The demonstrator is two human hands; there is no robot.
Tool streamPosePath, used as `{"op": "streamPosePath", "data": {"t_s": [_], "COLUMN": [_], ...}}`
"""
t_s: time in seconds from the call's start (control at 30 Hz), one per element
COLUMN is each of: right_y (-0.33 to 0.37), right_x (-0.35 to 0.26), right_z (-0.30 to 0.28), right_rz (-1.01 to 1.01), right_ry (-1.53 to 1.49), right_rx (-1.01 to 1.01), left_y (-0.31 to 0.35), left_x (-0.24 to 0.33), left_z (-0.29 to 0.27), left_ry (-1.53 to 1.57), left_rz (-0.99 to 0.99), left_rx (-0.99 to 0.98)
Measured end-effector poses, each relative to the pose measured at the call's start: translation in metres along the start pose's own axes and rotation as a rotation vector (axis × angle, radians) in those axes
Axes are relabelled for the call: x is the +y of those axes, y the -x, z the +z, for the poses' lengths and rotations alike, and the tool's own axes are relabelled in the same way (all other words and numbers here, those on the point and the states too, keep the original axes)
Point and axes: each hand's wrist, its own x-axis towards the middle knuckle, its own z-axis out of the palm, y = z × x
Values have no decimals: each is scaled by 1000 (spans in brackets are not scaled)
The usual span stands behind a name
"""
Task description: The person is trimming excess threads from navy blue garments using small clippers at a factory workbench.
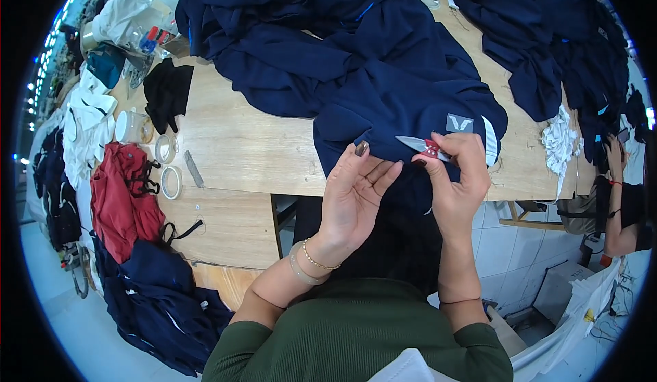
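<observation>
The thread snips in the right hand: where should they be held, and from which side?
Grip the thread snips by the red handle end, as the right hand does, coming from the right. The pale blades point left toward the left hand and the navy garment, so that end is best avoided.

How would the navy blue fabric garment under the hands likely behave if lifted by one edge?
The navy blue fabric garment would probably hang limp: it lies in soft folds and drapes over the wooden table edge. It likely drags rather than slides, as it overlaps other dark cloth. The left hand presses it while the right hand holds small red-handled snips, suggesting it needs steadying.
</observation>
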Motion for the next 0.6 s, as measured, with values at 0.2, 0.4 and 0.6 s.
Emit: {"op": "streamPosePath", "data": {"t_s": [0.2, 0.4, 0.6], "right_y": [8, 9, 8], "right_x": [1, -4, -7], "right_z": [1, 7, 9], "right_rz": [26, 32, 37], "right_ry": [4, 36, 62], "right_rx": [92, 136, 127], "left_y": [-1, -1, 0], "left_x": [3, 1, 2], "left_z": [4, 6, 7], "left_ry": [38, 34, 17], "left_rz": [-52, -57, -42], "left_rx": [24, 42, 16]}}
